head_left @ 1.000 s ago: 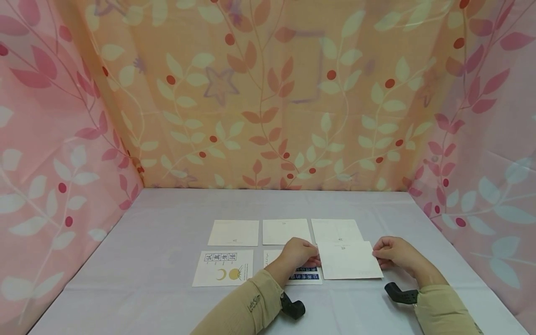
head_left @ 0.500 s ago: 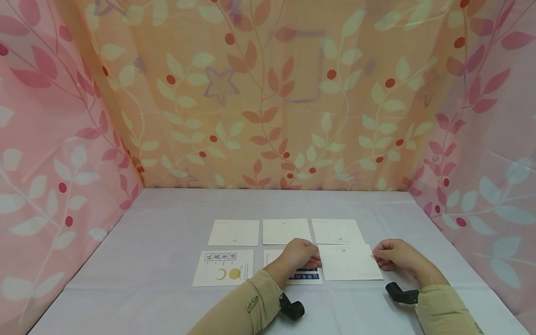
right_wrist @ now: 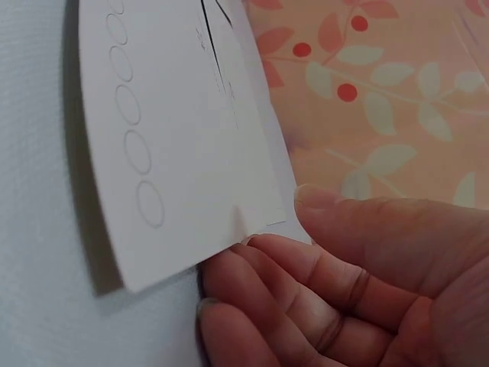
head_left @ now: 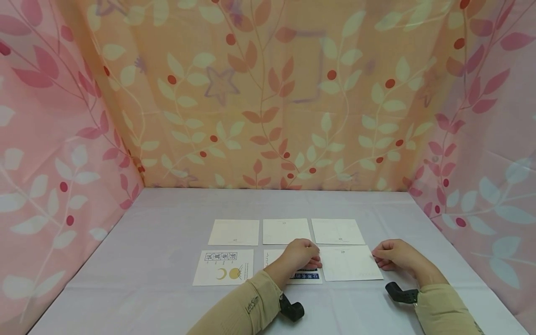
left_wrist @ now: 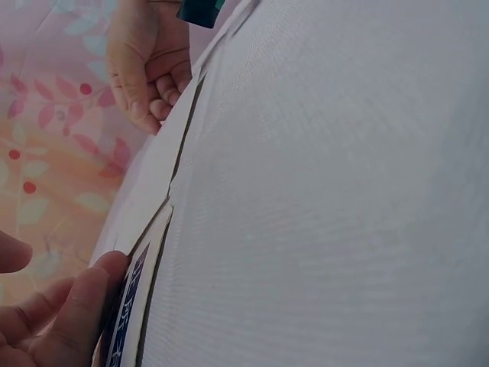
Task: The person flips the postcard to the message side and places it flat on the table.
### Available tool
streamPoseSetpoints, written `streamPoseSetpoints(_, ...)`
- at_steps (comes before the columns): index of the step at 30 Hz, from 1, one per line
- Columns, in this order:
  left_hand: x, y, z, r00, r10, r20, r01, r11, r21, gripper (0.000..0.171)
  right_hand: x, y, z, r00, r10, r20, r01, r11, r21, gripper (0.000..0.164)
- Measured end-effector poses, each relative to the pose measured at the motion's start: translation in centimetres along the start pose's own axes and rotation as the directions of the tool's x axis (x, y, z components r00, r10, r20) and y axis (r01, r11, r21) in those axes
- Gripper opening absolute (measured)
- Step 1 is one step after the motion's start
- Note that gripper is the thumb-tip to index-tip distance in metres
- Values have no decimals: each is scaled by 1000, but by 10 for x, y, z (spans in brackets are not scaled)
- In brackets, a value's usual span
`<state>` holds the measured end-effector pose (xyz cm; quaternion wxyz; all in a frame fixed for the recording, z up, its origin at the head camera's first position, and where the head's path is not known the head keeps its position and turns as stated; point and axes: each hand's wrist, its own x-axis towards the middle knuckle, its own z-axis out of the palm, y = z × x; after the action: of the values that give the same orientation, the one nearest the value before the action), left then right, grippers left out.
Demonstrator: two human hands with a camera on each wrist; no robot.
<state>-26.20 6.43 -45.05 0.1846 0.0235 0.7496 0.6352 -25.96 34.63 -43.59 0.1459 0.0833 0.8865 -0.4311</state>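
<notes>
A plain white postcard lies at the front right of two rows, its far edge close to the back-row postcard. My left hand is at its left edge, fingertips touching there, thumb held apart in the left wrist view. Beneath that hand, a printed postcard with blue bands is partly hidden. At the right edge is my right hand. Its fingers touch the postcard's corner and its thumb stands off the paper in the right wrist view, where a line of printed circles shows.
Two more pale postcards lie in the back row. At front left is a postcard with a moon and sun print. A white cloth covers the table; patterned curtains stand around three sides.
The front right postcard has come down and slightly nearer, off the back-row postcard, to lie flatter. Both hands stay almost in place, and the right thumb and fingers have loosened.
</notes>
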Motion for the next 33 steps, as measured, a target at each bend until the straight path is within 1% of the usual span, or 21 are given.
streamPoseSetpoints(7, 0, 0, -1, 1000, 3, 5, -3, 1000, -20, 14, 1, -3, -2, 1000, 6, -6, -6, 1000, -14, 17)
streamPoseSetpoints(12, 0, 0, -2, 1000, 6, 9, -5, 999, -35, 15, 1, -4, -2, 1000, 9, -7, -9, 999, -37, 20)
streamPoseSetpoints(14, 0, 0, -3, 1000, 8, 11, -8, 1000, -27, 15, 2, -5, -1, 1000, 11, -11, -12, 999, -41, 19)
streamPoseSetpoints(19, 0, 0, -9, 1000, 11, 12, -11, 1000, 0, 16, 4, -11, 2, 1000, -16, -9, 15, 998, -62, 21)
streamPoseSetpoints(23, 2, 1, -14, 1000, 13, 8, -13, 1000, 7, 17, 5, -20, 5, 999, -29, -12, 28, 997, -69, 21)
streamPoseSetpoints(28, 3, 2, -21, 1000, 15, 8, -15, 1000, -1, 20, 6, -32, 9, 997, -77, -5, 76, 994, -73, 20)
streamPoseSetpoints(33, 2, 1, -30, 1000, 13, -8, -12, 1000, 17, 19, 10, -41, 17, 994, -112, -3, 112, 992, -66, 21)
